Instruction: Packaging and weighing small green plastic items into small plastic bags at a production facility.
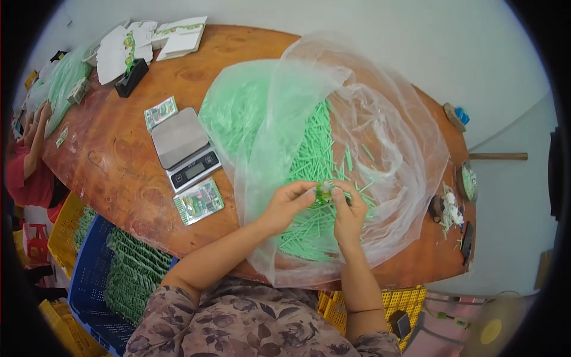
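Note:
My left hand (290, 203) and my right hand (350, 207) pinch a small green printed plastic packet (323, 195) between them, over a heap of thin light-green sticks (314, 143). These sticks spill from a large clear plastic bag (388, 134) spread on the wooden table. Left of the bag stands a digital kitchen scale (175, 138) with a bare metal plate. One stack of printed packets (199, 201) lies at the scale's near side, and another printed packet (160, 112) touches its far side. What the packet in my hands contains cannot be made out.
A black tape dispenser (132, 78) and white printed cartons (180, 38) stand at the back left. Below the table's edge are a blue crate (89, 267) of green packets and yellow crates (403, 308). Another person (29, 174) in red works at the far left.

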Demonstrator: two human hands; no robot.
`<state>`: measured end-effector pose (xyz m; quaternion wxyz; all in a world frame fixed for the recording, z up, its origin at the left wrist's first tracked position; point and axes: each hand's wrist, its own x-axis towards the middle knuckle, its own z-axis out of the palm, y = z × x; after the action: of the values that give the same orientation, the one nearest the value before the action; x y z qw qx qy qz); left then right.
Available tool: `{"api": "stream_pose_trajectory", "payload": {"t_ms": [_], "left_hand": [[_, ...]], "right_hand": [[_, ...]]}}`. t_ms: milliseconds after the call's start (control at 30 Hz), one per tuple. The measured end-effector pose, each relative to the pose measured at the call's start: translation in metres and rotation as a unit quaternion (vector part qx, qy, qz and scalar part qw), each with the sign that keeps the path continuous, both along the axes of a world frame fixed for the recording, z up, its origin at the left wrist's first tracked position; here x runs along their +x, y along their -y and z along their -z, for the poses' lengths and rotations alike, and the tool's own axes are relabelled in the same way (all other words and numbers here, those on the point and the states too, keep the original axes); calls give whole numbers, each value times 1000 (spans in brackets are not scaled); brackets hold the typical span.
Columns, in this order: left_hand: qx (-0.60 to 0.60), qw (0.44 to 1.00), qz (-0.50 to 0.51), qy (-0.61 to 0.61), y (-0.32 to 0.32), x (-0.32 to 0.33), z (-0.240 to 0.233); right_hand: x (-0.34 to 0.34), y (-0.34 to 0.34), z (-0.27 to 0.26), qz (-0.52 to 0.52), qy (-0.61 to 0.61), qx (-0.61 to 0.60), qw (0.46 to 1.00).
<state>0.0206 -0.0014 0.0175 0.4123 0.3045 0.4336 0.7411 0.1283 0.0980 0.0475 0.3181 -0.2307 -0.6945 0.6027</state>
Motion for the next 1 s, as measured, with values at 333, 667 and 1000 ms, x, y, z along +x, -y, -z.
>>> {"api": "stream_pose_trajectory", "payload": {"t_ms": [333,667,1000], "left_hand": [[83,947,125,285,0,-9,3],[76,952,118,271,-1,-19,12],[150,971,-115,-147,33,-30,-50]], "right_hand": [[-8,-25,-52,-120,71,261,955],[-8,-28,-70,-37,111,309,944],[-18,-10,-108,-172,93,661,724]]}}
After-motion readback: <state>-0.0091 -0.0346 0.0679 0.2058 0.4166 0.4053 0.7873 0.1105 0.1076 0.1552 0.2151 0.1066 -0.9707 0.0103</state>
